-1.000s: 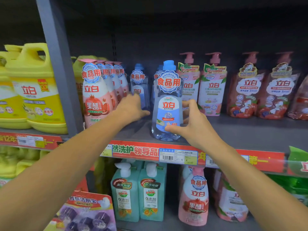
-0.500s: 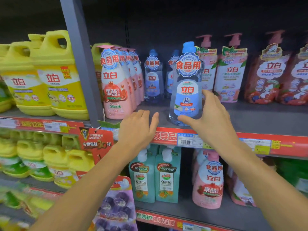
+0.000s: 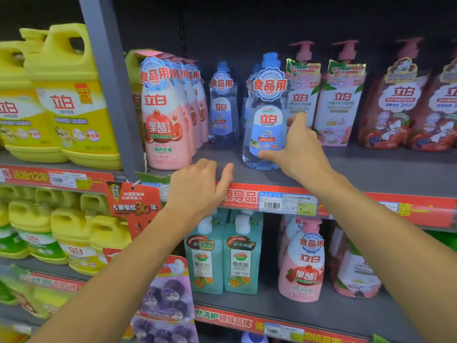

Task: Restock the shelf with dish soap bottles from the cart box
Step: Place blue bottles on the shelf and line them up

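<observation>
Nearest to us, our left hand (image 3: 197, 186) rests on the front edge of the shelf (image 3: 371, 169), fingers loosely bent over the lip beside the red price strip (image 3: 346, 204), holding nothing. It sits just left of and in front of the clear bottle, not touching it.

A little further in, our right hand (image 3: 296, 149) wraps the lower body of the clear dish soap bottle (image 3: 265, 125), thumb across the front below the label and fingers curling round the right side toward the back. The bottle stands upright near the front of the shelf, its base on the board, between the row of pink bottles (image 3: 164, 125) on the left and the pink pump bottles (image 3: 338, 105) on the right.

We judge the bottle to be full and so fairly heavy for its width, with a smooth plastic wall that could slip in the grip and give a little under a squeeze. It is tall and narrow, so it may tip if pushed high up. The low, wide part of the body, where we hold it, looks like the safest grip for sliding it back.

Behind it another clear bottle (image 3: 222, 105) of the same kind stands deeper on the shelf, well apart from both hands.
</observation>
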The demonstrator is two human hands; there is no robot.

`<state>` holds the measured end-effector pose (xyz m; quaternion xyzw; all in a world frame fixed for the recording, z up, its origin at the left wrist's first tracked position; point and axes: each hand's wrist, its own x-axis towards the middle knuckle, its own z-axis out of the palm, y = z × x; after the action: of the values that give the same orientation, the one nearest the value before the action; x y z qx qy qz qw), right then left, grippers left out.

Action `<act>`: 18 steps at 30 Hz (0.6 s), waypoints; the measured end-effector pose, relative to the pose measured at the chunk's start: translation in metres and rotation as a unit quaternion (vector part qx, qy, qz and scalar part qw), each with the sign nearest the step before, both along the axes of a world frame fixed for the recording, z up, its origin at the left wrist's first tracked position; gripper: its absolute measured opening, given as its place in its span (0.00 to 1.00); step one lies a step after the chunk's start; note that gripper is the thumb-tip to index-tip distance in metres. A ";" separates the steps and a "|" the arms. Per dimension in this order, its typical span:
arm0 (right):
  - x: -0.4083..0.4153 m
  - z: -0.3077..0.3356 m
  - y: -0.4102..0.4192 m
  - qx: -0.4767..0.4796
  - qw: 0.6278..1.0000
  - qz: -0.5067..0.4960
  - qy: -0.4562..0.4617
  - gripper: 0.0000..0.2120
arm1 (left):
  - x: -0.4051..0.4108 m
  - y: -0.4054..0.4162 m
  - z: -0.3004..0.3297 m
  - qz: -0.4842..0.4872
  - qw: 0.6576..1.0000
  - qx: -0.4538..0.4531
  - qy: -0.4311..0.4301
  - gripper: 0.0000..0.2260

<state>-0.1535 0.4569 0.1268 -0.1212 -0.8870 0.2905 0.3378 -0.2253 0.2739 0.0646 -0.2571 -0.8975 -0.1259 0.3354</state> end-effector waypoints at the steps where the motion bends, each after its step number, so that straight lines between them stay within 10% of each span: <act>1: -0.006 0.001 0.001 0.000 1.000 -0.001 -0.003 0.35 | 0.000 0.000 0.000 0.000 1.000 0.000 0.003 0.32; 18: -0.105 0.014 0.027 0.001 0.997 -0.054 -0.059 0.39 | -0.001 0.005 0.000 -0.011 0.999 0.009 0.032 0.31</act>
<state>-0.2589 0.4836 0.1404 -0.1852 -0.8980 0.2632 0.3001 -0.2262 0.2786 0.0642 -0.2678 -0.8824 -0.1290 0.3646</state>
